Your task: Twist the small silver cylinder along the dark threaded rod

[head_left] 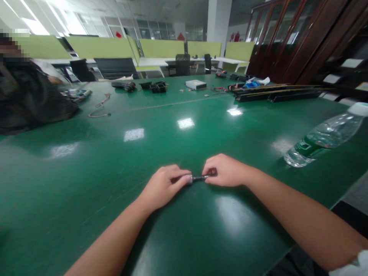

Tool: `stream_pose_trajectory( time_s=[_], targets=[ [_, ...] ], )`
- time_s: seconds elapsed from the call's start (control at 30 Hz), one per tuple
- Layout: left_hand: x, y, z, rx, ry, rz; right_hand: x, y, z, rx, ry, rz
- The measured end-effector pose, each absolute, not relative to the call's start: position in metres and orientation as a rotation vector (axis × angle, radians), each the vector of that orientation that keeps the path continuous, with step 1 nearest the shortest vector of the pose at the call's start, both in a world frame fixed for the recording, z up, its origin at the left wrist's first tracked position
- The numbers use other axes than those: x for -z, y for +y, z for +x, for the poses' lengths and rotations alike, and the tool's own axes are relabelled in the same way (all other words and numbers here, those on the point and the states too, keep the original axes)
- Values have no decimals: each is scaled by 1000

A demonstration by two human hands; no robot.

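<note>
Low over the green table [184, 145], both hands are on one slim, rod-like object [198, 178] with a silvery, thicker left end and a dark, thin right part. Its exact kind is too small to make out. My left hand [162, 186] grips the silvery end between thumb and fingers, which hide part of it. My right hand [225, 170] pinches the dark end with thumb and forefinger, the other fingers curled. Between the two hands a short dark stretch of the object shows.
A clear water bottle [313, 147] stands at the right. Along the far side lie black parts [156, 87], a silver box-shaped drive [196, 84], black rails [255, 95] and a cable [99, 109]. A person in dark clothing [28, 92] is at the left edge.
</note>
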State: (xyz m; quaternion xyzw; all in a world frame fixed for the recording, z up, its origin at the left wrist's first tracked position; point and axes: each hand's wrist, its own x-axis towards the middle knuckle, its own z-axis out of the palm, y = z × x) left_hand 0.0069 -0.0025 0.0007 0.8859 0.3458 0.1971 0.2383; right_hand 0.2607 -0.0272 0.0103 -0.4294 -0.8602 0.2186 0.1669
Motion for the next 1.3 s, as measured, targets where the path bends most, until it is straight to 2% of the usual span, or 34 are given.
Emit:
stream_pose_trajectory(
  time_s=[0.43,0.7,0.97,1.3],
  targets=[
    [-3,-5,5,-518,959,2412,-22,-25,284,-698,-2469,-1396],
    [-3,-4,6,-528,947,2423,-18,-27,276,-714,-2452,-1332],
    [0,-3,8,-523,970,2439,6,-27,239,-603,-2308,-1163],
    [1,-3,9,-523,982,2461,9,-27,240,-678,-2234,-1133]
  ],
)
